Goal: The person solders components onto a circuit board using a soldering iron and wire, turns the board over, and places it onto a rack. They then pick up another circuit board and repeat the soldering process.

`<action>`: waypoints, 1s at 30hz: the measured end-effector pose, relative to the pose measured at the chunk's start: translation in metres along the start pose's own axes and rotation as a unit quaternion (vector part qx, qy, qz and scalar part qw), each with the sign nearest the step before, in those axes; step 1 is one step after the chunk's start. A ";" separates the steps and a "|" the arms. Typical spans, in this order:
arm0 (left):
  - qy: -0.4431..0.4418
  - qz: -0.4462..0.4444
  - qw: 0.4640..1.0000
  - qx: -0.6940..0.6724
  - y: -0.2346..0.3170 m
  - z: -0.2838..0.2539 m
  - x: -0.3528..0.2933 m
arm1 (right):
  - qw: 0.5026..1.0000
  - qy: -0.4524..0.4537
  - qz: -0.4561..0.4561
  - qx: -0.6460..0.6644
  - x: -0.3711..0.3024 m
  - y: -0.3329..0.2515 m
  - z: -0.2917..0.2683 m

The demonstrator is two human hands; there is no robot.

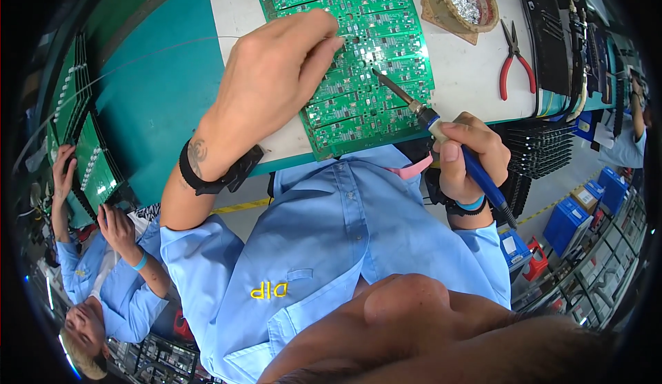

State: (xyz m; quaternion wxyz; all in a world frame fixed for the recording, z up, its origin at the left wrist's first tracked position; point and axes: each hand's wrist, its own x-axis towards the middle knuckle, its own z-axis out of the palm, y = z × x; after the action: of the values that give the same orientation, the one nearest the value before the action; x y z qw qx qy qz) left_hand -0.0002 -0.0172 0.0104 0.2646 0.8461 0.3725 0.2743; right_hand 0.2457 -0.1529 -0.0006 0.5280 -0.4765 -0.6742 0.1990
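Note:
A green panel of circuit boards (407,49), joined in rows and dotted with small parts, lies on a white sheet before me. Over its left side, my left hand (279,66) is closed in a pinch on a thin solder wire (176,42), which trails off to the left. My right hand (476,153) grips the blue handle of a soldering iron (427,116) at the panel's near right. The iron's dark tip points to the middle of the panel; whether it touches the board I cannot tell.
Beyond the panel's right side stands a round pot (469,1) with silvery scraps. Red-handled pliers (516,63) lie right of it, beside dark equipment (548,39). On the left, a co-worker's hands (116,231) hold green boards (93,156). Blue bins (567,224) stand at the right.

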 end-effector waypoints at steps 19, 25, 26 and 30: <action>-0.083 0.116 0.990 -0.011 -0.007 0.008 0.006 | 1.000 -0.001 -0.012 -0.018 0.005 0.007 0.004; -0.097 0.094 0.991 -0.011 -0.007 0.009 0.006 | 0.999 -0.033 -0.021 -0.032 0.010 0.005 0.005; -0.099 0.089 0.991 -0.010 -0.007 0.009 0.006 | 0.999 -0.036 -0.020 -0.034 0.011 0.005 0.006; -0.101 0.086 0.991 -0.003 -0.008 0.010 0.005 | 0.998 -0.043 -0.017 -0.033 0.012 0.006 0.007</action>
State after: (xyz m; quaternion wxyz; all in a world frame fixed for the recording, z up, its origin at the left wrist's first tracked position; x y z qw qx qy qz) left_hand 0.0055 -0.0107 -0.0004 0.2791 0.8973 0.2691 0.2108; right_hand 0.2420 -0.1388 -0.0015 0.4858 -0.4735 -0.7103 0.1878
